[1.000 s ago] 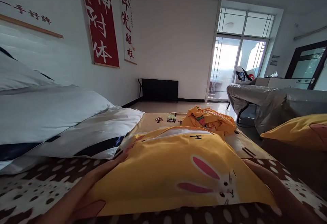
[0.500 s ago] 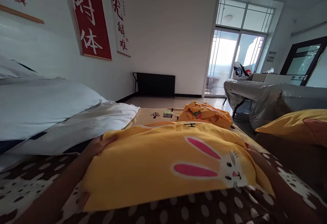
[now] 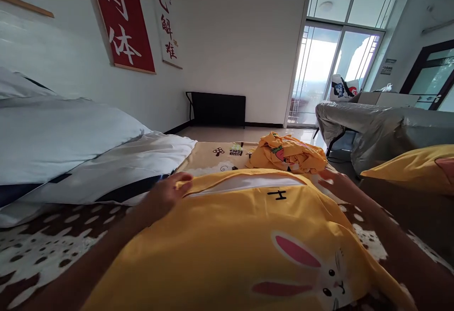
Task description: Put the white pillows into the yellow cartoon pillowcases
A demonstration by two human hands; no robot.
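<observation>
A yellow pillowcase (image 3: 213, 240) with a pink-eared rabbit print lies plump in front of me, filled with something soft. Its slit at the far edge gapes and shows a white pillow (image 3: 244, 183) inside. My left hand (image 3: 169, 192) is at the left end of the slit, thumb and finger closed on the yellow edge. At the right far corner is my right hand (image 3: 336, 184), its fingers apart and pointing inward; whether they touch the cloth is unclear. Just beyond lies a crumpled orange-yellow cloth (image 3: 289, 154) with a carrot print.
White pillows (image 3: 67, 141) are stacked on the left of the brown spotted bedding (image 3: 49, 235). Another yellow pillow (image 3: 411, 167) lies to the right. Behind it stands a plastic-covered table (image 3: 376, 117). A black folded panel (image 3: 218, 109) leans by the far wall.
The pillowcase has tipped flatter and nearer, so its slit now shows. Both hands have moved from its sides to the far corners. The right hand's fingers have come into sight.
</observation>
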